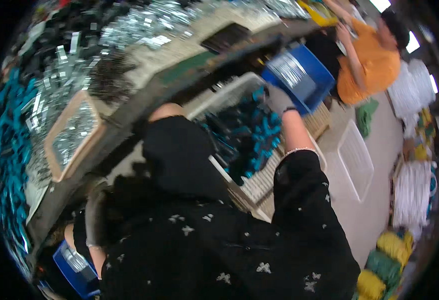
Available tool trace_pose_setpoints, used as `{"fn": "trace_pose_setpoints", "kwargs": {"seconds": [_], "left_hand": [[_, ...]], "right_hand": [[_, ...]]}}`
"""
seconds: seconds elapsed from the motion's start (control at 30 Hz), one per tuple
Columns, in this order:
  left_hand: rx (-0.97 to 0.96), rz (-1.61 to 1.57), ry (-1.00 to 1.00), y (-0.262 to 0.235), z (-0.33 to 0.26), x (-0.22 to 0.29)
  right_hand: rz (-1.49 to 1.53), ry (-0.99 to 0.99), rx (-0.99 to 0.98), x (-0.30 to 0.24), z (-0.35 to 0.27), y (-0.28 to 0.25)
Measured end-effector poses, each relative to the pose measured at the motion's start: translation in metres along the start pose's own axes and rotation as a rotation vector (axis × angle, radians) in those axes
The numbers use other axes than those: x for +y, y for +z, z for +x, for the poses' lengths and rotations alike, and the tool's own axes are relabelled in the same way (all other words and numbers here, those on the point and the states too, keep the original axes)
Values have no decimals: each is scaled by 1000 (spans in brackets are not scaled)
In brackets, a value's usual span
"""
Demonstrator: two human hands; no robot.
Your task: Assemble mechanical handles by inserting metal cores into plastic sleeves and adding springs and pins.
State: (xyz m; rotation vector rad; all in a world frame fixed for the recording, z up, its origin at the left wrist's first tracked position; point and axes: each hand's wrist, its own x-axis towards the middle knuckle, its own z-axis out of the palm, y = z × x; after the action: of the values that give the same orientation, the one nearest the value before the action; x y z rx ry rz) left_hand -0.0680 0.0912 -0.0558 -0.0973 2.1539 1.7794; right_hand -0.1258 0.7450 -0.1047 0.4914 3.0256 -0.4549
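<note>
Reaching: the person's right hand [279, 100], in a grey glove, is stretched forward and up to the blue bin [307, 75], at its near lower corner.
Right fingers: they lie against the bin's near edge, curled onto it as far as I can see; motion blur hides whether they truly clamp it.
Blue bin: it is tipped, its open side showing a load of silvery metal pieces, and it sits just above and to the right of the fingers.
White crate [239, 135]: directly below the right hand, filled with teal and black parts.
Left hand [95, 220]: low at the left of the view, gloved too, beside the dark sleeve; I cannot tell whether its fingers are open or closed.
Second blue bin [74, 265]: just beneath the left hand, holding more shiny pieces.
Surface [69, 95]: a long one curving across the top left, heaped with metal and teal parts.
Another person [369, 60]: in an orange top, beyond the blue bin.
</note>
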Motion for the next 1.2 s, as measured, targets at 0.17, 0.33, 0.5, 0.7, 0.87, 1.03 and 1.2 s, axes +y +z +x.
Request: {"fn": "trace_pose_setpoints", "kwargs": {"seconds": [0.17, 0.33, 0.5, 0.7, 0.87, 1.03, 1.2], "left_hand": [[-2, 193, 232, 12, -26, 46], [239, -313, -74, -25, -75, 18], [183, -51, -13, -36, -72, 47], [51, 205, 303, -52, -33, 72], [207, 39, 342, -96, -15, 87], [624, 382, 485, -178, 76, 142], [693, 1136, 222, -187, 180, 173]], "right_hand": [[-318, 126, -374, 18, 34, 83], [122, 75, 143, -78, 33, 20], [927, -369, 299, -263, -33, -78], [183, -1056, 266, -462, 78, -70], [-512, -931, -153, -541, 120, -83], [-916, -951, -288, -567, 141, -66], [-994, -1121, -77, -555, 117, -63]]}}
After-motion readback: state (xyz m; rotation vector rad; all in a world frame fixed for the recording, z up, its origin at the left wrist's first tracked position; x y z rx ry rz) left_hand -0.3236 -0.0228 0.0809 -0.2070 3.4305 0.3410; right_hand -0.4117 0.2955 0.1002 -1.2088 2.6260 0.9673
